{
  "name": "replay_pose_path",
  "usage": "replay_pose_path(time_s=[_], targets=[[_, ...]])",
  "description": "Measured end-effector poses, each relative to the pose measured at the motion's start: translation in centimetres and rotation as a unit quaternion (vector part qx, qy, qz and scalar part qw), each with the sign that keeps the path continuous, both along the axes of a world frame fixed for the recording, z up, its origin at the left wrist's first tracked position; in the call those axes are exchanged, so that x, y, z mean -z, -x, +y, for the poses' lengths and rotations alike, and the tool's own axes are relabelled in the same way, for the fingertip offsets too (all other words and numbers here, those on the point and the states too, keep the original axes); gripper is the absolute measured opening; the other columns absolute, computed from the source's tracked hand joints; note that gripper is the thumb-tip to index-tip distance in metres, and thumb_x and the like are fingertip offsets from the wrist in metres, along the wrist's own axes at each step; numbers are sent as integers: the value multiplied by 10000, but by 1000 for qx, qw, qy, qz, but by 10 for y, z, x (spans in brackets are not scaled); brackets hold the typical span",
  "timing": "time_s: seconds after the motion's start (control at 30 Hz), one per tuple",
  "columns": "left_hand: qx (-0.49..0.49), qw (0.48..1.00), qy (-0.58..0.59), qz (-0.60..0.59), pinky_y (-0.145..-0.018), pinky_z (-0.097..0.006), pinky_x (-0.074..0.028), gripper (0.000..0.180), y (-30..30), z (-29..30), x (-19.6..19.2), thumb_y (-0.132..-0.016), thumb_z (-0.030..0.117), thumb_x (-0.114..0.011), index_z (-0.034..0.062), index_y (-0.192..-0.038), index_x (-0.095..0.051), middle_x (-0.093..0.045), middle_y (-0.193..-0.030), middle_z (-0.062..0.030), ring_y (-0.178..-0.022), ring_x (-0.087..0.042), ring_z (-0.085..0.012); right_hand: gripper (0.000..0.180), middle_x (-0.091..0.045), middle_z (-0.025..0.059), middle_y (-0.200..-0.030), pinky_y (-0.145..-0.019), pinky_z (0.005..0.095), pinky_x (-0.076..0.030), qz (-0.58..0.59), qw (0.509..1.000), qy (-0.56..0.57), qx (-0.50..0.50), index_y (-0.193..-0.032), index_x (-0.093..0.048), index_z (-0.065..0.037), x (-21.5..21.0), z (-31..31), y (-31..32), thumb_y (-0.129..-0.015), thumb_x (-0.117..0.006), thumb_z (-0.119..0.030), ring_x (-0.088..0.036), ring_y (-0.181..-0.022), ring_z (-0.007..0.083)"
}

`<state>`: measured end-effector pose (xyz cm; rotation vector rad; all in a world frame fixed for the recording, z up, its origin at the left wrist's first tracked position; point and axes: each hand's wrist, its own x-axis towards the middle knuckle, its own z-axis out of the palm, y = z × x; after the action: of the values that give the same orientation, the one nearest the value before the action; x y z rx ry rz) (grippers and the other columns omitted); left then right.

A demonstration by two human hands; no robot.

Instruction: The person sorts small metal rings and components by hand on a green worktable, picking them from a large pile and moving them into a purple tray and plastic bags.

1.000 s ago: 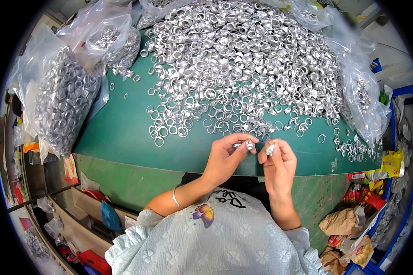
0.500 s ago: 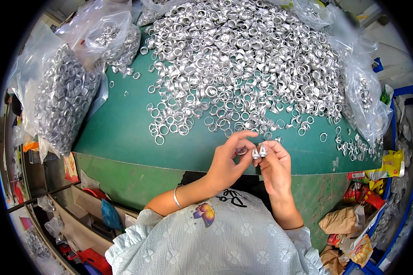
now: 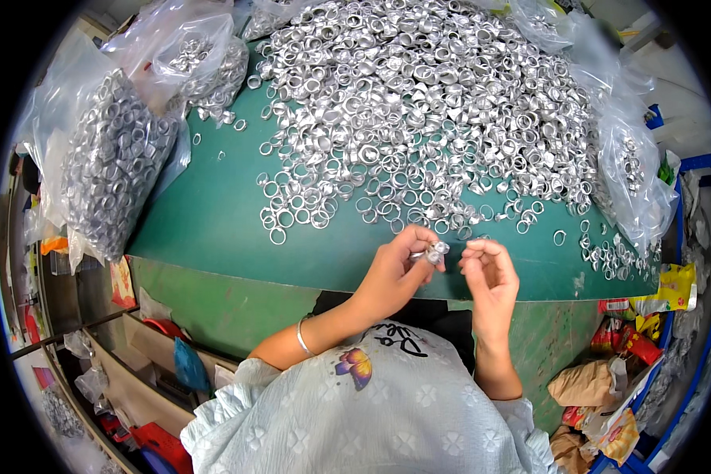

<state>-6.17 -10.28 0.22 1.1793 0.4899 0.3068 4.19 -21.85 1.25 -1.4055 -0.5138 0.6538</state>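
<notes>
- A clear plastic bag (image 3: 114, 166) stuffed with silver rings lies at the table's left end.
- A second bag (image 3: 628, 170) sits at the right.
- Crumpled snack wrappers (image 3: 608, 395) lie below, beside a blue frame (image 3: 707, 261).

Small assembly workshop: green worktable (image 3: 213, 221) heaped with silver metal rings (image 3: 426, 103) (more in clear plastic bags (image 3: 110, 174)).

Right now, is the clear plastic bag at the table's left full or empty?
Full: the clear plastic bag bulges with silver metal rings pressed against its walls.
</notes>
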Motion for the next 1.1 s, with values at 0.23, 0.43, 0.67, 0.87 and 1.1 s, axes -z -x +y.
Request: replay_pose_path(time_s=[0.23, 0.43, 0.67, 0.87, 1.1], targets=[[-20, 965, -262, -22, -645, -293, -468, 261, 2, -5, -4, -820, -69, -501, 5, -1040, -382, -586, -834, -158, -749, -605, -253, 400, -509, 57, -895, -661, 227, -422, -73, 995, -33, -65, -1082, -533, 3, 3, 9, 10, -707, -644, 86, -509, -752, 109], [28, 975, -216, -37, -709, -267, -475, 359, 4, 0, -3, -816, -109, -462, 23, -1118, -321, -590, -894, -124, -832, -590, -149, 407, -521, 82, -909, -600, 240, -422, -226, 966, -13, -123, -1040, -543, 2, -2, 8, -2, -667, -696, 51, -519, -698, 132], [121, 991, -47, -23, -744, -254, -470, 477, 5, 11, -13, -844, -101, -411, 45, -1269, -250, -544, -998, -131, -864, -580, -164, 350, -576, 119, -928, -552, 232, -438, -319, 940, -24, -117, -958, -559, 12, -1, 6, -5, -648, -720, 40, -544, -654, 134], [103, 951, 280, -79, -890, -340, -444, 409, 4, 15, -7, -894, 6, -404, 10, -1285, -286, -517, -1110, -186, -1021, -543, -239, 261, -585, 132, -861, -554, 240, -463, -379, 925, -28, -2, -897, -605, 37, 3, 10, -2, -657, -689, 93, -557, -645, 154], [63, 867, 482, -110, -1005, -398, -348, 453, -3, 15, -2, -949, 198, -316, -58, -1319, -260, -347, -1338, -234, -1215, -399, -306, 234, -597, 100, -797, -618, 321, -433, -481, 872, -36, -86, -825, -622, 8, 0, 13, 4, -614, -714, 51, -550, -677, 226]])
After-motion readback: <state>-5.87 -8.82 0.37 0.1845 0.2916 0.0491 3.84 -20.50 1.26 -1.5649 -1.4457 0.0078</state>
